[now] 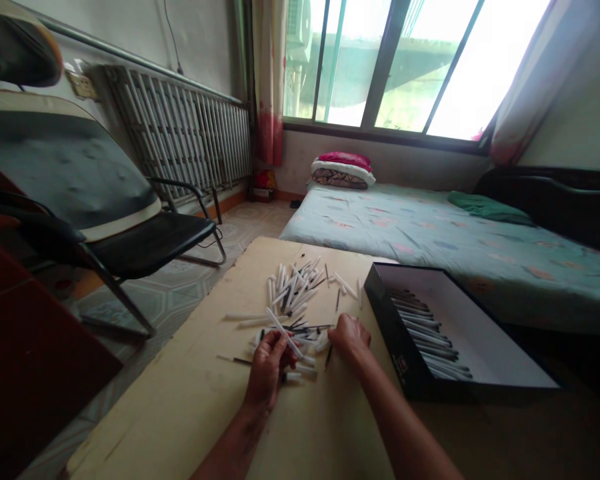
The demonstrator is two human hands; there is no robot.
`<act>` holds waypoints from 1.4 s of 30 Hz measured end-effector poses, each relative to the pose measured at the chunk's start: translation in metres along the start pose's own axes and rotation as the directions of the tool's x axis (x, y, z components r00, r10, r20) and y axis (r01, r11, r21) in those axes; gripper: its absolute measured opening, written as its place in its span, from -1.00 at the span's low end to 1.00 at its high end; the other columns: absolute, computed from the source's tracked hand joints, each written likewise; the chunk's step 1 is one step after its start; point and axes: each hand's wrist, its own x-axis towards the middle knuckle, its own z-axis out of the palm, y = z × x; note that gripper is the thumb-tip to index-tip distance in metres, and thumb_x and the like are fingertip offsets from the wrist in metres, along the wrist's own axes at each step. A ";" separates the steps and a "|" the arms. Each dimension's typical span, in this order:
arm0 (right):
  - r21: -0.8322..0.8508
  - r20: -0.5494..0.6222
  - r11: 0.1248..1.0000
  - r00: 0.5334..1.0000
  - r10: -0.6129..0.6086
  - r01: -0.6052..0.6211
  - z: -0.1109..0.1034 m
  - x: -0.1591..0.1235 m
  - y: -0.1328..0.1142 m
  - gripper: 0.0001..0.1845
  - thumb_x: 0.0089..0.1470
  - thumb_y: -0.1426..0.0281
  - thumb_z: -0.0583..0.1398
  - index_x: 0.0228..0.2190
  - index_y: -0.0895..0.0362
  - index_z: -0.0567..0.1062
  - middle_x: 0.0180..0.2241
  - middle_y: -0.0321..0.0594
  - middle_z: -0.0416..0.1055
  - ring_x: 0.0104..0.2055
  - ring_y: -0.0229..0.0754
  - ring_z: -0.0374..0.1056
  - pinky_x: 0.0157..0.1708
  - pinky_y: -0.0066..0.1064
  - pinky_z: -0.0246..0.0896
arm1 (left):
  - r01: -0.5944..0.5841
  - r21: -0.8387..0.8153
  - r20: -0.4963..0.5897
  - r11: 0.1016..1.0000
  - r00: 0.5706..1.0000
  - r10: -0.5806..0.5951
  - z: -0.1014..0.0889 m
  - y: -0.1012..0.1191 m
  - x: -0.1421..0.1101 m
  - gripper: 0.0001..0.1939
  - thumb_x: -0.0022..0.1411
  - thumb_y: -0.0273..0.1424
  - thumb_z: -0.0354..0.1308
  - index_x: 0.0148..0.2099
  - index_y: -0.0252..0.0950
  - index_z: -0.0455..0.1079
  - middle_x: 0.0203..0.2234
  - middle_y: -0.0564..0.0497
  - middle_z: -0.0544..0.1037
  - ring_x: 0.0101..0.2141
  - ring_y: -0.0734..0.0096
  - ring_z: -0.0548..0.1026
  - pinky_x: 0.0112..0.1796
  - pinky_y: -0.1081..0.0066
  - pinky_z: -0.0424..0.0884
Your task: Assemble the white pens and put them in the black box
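A loose heap of white plastic pen barrels and thin black refills point(293, 300) lies in the middle of a pale wooden board point(180, 393). My left hand point(267, 370) rests at the near edge of the heap, its fingers closed on a white pen barrel point(283, 332) that slants across it. My right hand point(349, 339) sits at the heap's right side with its fingers curled downward. A dark refill point(329, 358) sticks out just under those fingers, and I cannot tell whether they grip it.
To the right of the board stands an open black box with a white inside point(395, 320), holding neat rows of dark-and-white pens point(427, 333). A black chair point(150, 243) stands at the left, a radiator point(180, 130) behind it, and a bed point(395, 233) lies beyond the board.
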 end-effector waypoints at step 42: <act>0.852 -0.317 0.386 0.935 -0.158 0.354 -0.016 -0.099 -0.025 -0.94 0.03 0.42 0.10 -0.39 0.15 0.34 -0.53 -0.31 0.40 -0.57 -0.29 0.34 -0.54 -0.49 0.27 | 0.166 -0.360 0.017 0.918 0.985 -0.172 -0.003 0.005 0.002 -0.89 0.11 -0.59 0.12 -0.28 -0.34 0.36 -0.44 -0.04 0.60 -0.46 0.38 0.57 -0.42 0.45 0.52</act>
